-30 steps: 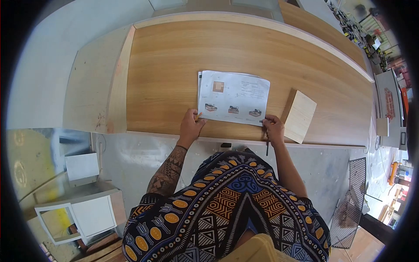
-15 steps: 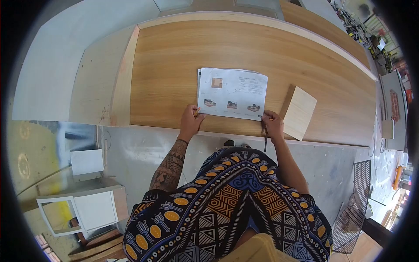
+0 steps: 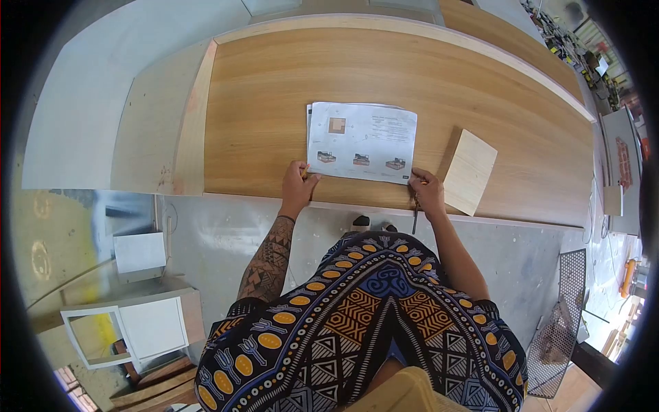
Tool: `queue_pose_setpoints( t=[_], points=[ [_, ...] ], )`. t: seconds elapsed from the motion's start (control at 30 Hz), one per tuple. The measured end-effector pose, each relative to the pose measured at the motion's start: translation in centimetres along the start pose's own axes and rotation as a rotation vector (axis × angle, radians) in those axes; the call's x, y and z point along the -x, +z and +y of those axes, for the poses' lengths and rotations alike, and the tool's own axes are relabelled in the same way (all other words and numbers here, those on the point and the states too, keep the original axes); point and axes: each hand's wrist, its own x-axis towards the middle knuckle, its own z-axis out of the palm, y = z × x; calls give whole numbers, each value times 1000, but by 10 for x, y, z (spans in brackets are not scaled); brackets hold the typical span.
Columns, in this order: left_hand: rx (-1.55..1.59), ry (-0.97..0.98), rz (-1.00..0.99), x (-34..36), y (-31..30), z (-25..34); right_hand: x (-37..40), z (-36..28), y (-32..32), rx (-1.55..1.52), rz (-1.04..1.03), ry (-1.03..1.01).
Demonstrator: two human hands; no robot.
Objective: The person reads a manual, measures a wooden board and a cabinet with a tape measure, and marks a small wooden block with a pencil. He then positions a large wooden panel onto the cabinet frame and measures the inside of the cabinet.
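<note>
Wooden panel (image 3: 261, 103); printed sheets (image 3: 362, 142), lettering illegible; left fingers (image 3: 298, 167) pinch pencil (image 3: 306, 172), right fingers (image 3: 424, 177) sheets' corner.

The fine print on your top sheet (image 3: 362, 141) is too small to read, as is the detail in its 3 lower pictures (image 3: 361, 159); the sheets beneath (image 3: 309, 111) are mostly covered; your left hand (image 3: 296, 188) hides most of a small yellowish item (image 3: 305, 173); your right hand (image 3: 428, 193) covers the upper end of a thin dark tool (image 3: 414, 221); your patterned shirt (image 3: 364, 309) partly hides your shoes (image 3: 360, 221); the bottom edge cuts off a pale wooden thing (image 3: 401, 395); the far-right clutter (image 3: 563, 44) is too small to tell.
</note>
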Motion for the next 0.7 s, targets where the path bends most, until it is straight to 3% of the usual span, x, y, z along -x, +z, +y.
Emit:
queue_pose_setpoints(
  t=[0.27, 0.37, 0.53, 0.7],
  points=[
    [168, 99, 13, -2, 8, -13, -5, 19, 8, 107, 57, -70],
    [90, 42, 5, 0, 7, -14, 3, -2, 0, 28, 28, 28],
    [45, 102, 38, 1, 4, -8, -2, 11, 6, 21, 29, -104],
    [68, 30, 8, 4, -1, 1, -2, 13, 9, 108, 99, -140]
  ],
)
